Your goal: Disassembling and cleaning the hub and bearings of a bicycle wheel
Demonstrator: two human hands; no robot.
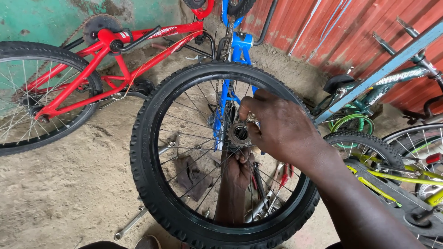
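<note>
Both your forearms are bare, with no sleeves in view. Your right hand (281,127) wears no glove, ring or watch. Your left hand (238,168) is also ungloved, partly hidden behind spokes.

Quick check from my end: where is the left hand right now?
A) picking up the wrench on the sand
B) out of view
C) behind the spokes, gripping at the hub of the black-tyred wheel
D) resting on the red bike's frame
C: the left hand reaches up behind the spokes to the hub of the wheel, just under the right hand.
</note>
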